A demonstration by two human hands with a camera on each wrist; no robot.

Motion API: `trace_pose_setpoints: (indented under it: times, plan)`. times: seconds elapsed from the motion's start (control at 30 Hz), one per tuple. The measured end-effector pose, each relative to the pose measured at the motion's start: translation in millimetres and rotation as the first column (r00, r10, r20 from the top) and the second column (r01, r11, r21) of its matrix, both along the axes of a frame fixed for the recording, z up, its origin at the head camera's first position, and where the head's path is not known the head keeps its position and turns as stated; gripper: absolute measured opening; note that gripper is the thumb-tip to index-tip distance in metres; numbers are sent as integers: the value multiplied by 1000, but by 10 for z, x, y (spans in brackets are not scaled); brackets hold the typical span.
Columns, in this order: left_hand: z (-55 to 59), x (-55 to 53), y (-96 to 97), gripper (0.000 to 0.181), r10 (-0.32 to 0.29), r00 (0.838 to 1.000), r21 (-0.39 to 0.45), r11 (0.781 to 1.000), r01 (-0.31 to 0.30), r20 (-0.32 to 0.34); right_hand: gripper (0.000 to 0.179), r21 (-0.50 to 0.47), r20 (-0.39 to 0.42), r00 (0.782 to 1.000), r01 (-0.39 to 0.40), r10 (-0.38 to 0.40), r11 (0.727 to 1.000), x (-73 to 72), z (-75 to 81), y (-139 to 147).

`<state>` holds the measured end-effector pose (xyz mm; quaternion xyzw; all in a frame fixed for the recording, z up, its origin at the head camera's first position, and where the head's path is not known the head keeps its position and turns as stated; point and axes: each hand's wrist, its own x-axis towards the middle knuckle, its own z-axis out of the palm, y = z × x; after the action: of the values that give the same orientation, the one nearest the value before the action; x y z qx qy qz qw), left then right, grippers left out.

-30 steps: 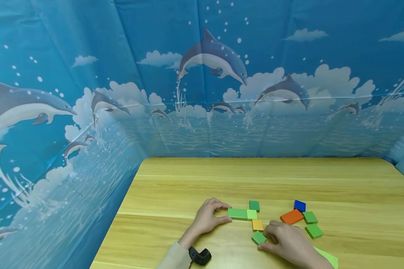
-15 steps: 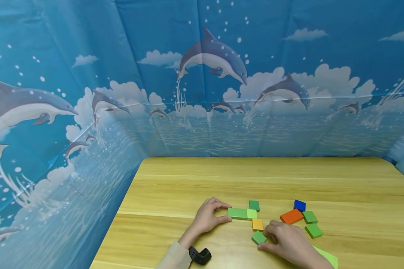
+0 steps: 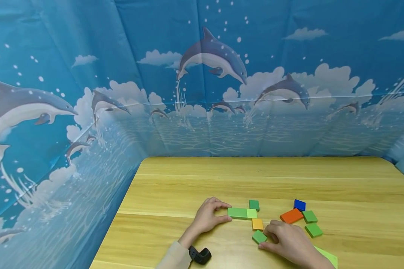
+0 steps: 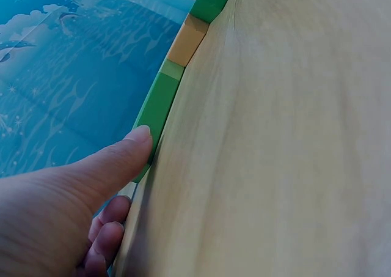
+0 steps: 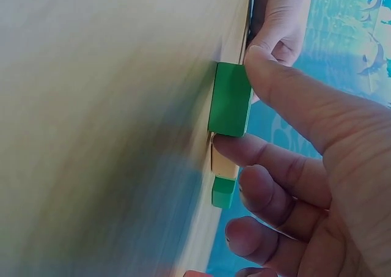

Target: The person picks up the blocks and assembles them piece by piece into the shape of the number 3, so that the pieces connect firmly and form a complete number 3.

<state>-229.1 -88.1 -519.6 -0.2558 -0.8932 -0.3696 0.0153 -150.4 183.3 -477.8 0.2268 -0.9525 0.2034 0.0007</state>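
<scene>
My left hand (image 3: 207, 216) pinches the left end of a long green block (image 3: 237, 213) between thumb and fingers; its thumb lies on the near side in the left wrist view. A light green square block (image 3: 251, 213) touches that block's right end. Just behind it sits a darker green square block (image 3: 254, 204), and in front an orange square block (image 3: 257, 224). My right hand (image 3: 284, 239) holds a turned green square block (image 3: 259, 237) by its sides, close to the orange one's front edge. In the right wrist view, thumb and index finger bracket this green block (image 5: 230, 99).
To the right lie a blue block (image 3: 299, 205), an orange-red rectangular block (image 3: 291, 216) and two green blocks (image 3: 310, 216). A light green piece (image 3: 327, 257) is partly covered by the right forearm. A dolphin-printed curtain (image 3: 222, 134) hangs behind the wooden table (image 3: 195, 179).
</scene>
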Motion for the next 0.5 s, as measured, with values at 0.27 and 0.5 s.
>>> trace_pose_setpoints:
  times: [0.27, 0.5]
  plan:
    - [-11, -4, 1, 37, 0, 1000, 0, 1000, 0, 12, 37, 16, 14, 1000, 12, -13, 1000, 5, 11, -7]
    - [-32, -11, 2, 36, 2, 1000, -3, 1000, -2, 3, 36, 10, 27, 1000, 13, -13, 1000, 7, 16, 0]
